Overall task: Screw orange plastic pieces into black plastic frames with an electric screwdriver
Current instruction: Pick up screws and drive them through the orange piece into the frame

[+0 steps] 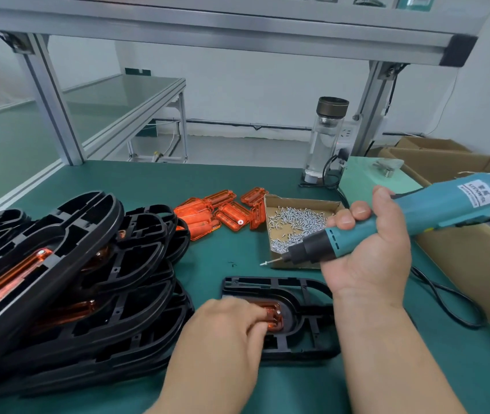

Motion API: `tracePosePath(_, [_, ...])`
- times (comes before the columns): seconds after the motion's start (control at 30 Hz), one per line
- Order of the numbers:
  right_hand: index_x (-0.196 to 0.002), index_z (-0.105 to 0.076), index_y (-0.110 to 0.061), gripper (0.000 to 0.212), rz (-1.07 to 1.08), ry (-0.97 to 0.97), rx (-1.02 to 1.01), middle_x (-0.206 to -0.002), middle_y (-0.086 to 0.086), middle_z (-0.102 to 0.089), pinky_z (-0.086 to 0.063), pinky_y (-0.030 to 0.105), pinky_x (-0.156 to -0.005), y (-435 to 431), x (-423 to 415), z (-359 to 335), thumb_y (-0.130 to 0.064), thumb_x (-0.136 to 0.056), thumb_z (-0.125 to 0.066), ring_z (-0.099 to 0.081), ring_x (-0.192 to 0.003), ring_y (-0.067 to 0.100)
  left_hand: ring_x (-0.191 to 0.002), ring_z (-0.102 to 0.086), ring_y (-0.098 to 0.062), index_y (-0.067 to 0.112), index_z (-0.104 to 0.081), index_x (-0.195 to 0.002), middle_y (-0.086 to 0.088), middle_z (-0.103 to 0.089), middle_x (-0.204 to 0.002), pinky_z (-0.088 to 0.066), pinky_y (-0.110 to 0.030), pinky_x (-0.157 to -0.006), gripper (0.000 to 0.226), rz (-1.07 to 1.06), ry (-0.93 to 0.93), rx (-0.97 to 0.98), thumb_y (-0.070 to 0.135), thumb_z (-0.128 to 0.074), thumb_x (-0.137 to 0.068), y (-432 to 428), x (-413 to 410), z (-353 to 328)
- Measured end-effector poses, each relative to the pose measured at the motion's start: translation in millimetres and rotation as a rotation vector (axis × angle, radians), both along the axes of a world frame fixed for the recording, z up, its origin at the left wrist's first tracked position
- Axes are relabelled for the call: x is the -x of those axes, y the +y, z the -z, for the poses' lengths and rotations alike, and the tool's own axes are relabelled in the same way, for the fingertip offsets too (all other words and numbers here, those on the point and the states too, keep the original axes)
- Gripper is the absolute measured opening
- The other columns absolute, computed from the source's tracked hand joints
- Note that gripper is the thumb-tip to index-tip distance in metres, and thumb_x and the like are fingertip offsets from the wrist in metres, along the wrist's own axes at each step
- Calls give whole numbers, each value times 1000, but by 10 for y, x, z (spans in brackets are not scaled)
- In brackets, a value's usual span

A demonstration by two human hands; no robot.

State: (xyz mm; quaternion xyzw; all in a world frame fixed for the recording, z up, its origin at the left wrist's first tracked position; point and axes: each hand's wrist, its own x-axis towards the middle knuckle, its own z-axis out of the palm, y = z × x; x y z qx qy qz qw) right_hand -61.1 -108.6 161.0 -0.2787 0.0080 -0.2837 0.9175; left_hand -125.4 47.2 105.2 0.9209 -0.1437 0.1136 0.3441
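Note:
A black plastic frame (pixel 303 297) lies flat on the green mat in front of me, with an orange piece (pixel 274 317) seated in its middle. My left hand (pixel 232 324) presses its fingers down on that orange piece. My right hand (pixel 369 243) grips a teal electric screwdriver (pixel 417 213) above the frame, tilted, its tip pointing left with a small screw (pixel 264 263) on the bit. Loose orange pieces (pixel 223 212) lie further back on the mat. A cardboard tray (pixel 300 204) holds several silver screws (pixel 294 225).
A tall pile of black frames with orange pieces fitted (pixel 67 282) fills the left of the mat. A clear bottle (pixel 324 138) stands at the back. Open cardboard boxes (pixel 462 243) line the right edge. The screwdriver's black cable (pixel 447 300) loops over the mat at right.

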Motion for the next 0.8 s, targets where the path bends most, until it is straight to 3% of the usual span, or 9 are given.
tracePosePath(0.07, [-81, -52, -23, 17, 1, 26, 21, -58, -7, -45, -39, 20, -52, 34, 1, -9, -16, -96, -56, -43, -45, 9, -90, -56, -1, 33, -69, -95, 20, -64, -96, -46, -17, -82, 18, 110, -3, -277, 42, -65, -81, 6, 56, 8])
tracePosePath(0.13, [-80, -54, -23, 18, 0, 51, 42, -57, -6, -45, -40, 19, -49, 85, 15, 3, -14, -95, -57, -42, -44, 9, -68, -63, -8, 28, -73, -71, 16, -66, -73, -56, -26, -60, 23, 170, -88, -305, 36, -87, -54, -15, 85, 21])
tracePosePath(0.17, [-79, -54, -23, 19, 1, 67, 53, -57, -5, -45, -39, 18, -48, 109, 26, 21, -13, -95, -57, -42, -44, 9, -70, -64, -10, 27, -73, -75, 16, -67, -75, -57, -27, -62, 25, 186, -71, -314, 37, -87, -56, -31, 98, -2])
tracePosePath(0.27, [-79, -55, -22, 19, 2, 109, 94, -56, -4, -44, -38, 20, -47, 166, 50, 83, -11, -95, -56, -43, -43, 10, -118, -40, -12, 29, -51, -125, 15, -51, -123, -37, -26, -101, 39, 148, -11, -340, 47, -49, -91, -72, 79, 14])
tracePosePath(0.33, [-78, -55, -21, 20, 3, 123, 119, -58, -3, -44, -38, 21, -47, 199, 55, 108, -10, -95, -57, -43, -43, 10, -122, -31, -13, 28, -41, -131, 13, -43, -130, -32, -27, -103, 36, 95, -13, -441, 38, -41, -97, -105, 62, 31])
tracePosePath(0.4, [-77, -55, -21, 21, -8, 127, 150, -57, -2, -44, -39, 21, -46, 231, 57, 127, -9, -94, -57, -43, -43, 11, -115, -41, -14, 25, -51, -120, 10, -52, -119, -43, -27, -93, 30, 73, 2, -461, 30, -53, -91, -126, 76, 22])
tracePosePath(0.47, [-77, -57, -21, 21, -23, 125, 195, -56, -3, -46, -39, 21, -45, 264, 65, 140, -8, -93, -59, -43, -43, 11, -81, -61, -12, 23, -69, -84, 9, -64, -81, -52, -22, -58, 36, 92, -33, -436, 30, -86, -53, -131, 107, 10])
tracePosePath(0.53, [-76, -59, -21, 16, -44, 114, 247, -55, -3, -46, -40, 21, -45, 299, 70, 142, -10, -87, -63, -44, -42, 11, -51, -58, -11, 23, -67, -58, 9, -57, -53, -43, -18, -35, 44, 123, -80, -417, 24, -91, -22, -132, 105, 51])
tracePosePath(0.8, [-85, -55, -15, 10, -47, 96, 356, -53, -2, -46, -39, 23, -46, 390, 71, 125, -15, -78, -61, -43, -41, 13, -48, -57, -11, 20, -69, -57, 9, -58, -51, -41, -15, -33, 44, 100, -179, -442, 21, -90, -19, -135, 107, 161])
